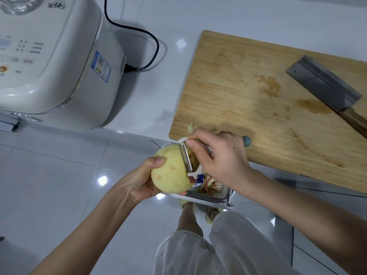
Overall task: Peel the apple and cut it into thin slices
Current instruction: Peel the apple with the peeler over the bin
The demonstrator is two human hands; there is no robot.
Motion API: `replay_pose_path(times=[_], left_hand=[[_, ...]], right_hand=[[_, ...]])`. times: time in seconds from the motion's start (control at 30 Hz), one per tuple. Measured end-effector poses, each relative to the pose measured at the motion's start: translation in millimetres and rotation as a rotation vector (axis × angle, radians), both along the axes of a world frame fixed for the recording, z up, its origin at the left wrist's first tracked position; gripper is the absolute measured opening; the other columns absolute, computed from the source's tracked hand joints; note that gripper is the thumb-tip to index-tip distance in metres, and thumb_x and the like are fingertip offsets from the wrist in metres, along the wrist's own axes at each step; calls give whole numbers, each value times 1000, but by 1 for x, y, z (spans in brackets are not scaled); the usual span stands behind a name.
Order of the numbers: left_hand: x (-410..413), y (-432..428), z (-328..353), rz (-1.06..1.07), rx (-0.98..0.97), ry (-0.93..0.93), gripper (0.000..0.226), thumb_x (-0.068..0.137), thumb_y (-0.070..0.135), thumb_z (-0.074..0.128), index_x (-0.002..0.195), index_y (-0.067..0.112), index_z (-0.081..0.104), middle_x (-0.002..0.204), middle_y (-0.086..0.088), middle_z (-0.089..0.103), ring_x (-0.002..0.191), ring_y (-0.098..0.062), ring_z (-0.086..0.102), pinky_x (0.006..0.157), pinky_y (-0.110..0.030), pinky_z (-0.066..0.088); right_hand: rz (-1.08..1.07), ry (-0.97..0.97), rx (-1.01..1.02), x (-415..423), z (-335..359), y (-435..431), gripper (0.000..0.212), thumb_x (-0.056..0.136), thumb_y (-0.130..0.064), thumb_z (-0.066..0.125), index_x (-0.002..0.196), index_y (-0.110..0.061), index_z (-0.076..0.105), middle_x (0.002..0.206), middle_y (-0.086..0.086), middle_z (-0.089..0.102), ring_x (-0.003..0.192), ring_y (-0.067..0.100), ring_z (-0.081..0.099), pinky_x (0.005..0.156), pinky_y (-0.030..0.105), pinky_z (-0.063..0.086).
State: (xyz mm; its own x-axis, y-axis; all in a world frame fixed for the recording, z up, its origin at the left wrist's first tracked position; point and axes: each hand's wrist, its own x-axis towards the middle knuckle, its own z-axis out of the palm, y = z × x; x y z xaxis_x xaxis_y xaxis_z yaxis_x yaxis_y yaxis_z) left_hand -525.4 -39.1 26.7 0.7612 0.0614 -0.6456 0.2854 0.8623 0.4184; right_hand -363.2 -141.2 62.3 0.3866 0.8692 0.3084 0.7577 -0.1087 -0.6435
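apple: held just off board near-left corner, mostly peeled
left hand: wrapped round apple
right hand: clamped on peeler, blade on apple
handling: likely firm, wet-slick; best cupped underneath

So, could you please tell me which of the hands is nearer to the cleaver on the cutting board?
Right. The right hand, gripping the peeler, is at the cutting board's near edge, below-left of the cleaver; the left hand cups the apple farther left.
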Motion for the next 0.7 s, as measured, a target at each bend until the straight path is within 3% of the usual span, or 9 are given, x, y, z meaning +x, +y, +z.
replay_pose_path(times=[0.13, 0.3, 0.47, 0.57, 0.7], left_hand=[[1, 1, 0, -6, 10, 6, 108, 29, 32, 94, 123, 1, 50, 102, -21, 66, 85, -37, 66, 61, -47, 55], [1, -1, -3, 20, -13, 37, 122, 27, 31, 95, 133, 1, 44, 114, -24, 59, 89, -39, 64, 62, -48, 55], [-3, -1, 0, 102, -42, 7, 101, 17, 30, 95, 111, 7, 65, 101, -20, 67, 84, -38, 67, 57, -49, 56], [-1, 10, 11, 139, -15, -96, 85, 17, 32, 95, 97, 10, 74, 99, -17, 68, 84, -36, 67, 59, -50, 56], [1, 15, 7, 132, 43, -57, 102, 20, 33, 96, 114, 10, 63, 110, -18, 63, 94, -37, 64, 74, -60, 54]], right_hand=[[3, 102, -67, 2, -5, -3, 25, 90, -32, 47, 79, -20, 67, 44, -12, 46, 41, 3, 39, 44, 17, 28], [-24, 192, -130, 6, -15, -9, 25, 90, -36, 47, 78, -22, 63, 45, -6, 49, 42, 11, 43, 45, 23, 33], [-33, 128, -302, 13, -41, -23, 16, 91, -30, 53, 79, -28, 62, 48, -9, 52, 44, 6, 48, 49, 22, 32], [-60, 154, -467, 10, -60, -34, 20, 91, -29, 53, 72, -32, 50, 47, -9, 48, 46, 3, 46, 51, 24, 29], [-56, 327, -592, 4, -54, -27, 26, 93, -29, 52, 67, -27, 50, 49, -7, 46, 46, 9, 45, 47, 27, 29]])
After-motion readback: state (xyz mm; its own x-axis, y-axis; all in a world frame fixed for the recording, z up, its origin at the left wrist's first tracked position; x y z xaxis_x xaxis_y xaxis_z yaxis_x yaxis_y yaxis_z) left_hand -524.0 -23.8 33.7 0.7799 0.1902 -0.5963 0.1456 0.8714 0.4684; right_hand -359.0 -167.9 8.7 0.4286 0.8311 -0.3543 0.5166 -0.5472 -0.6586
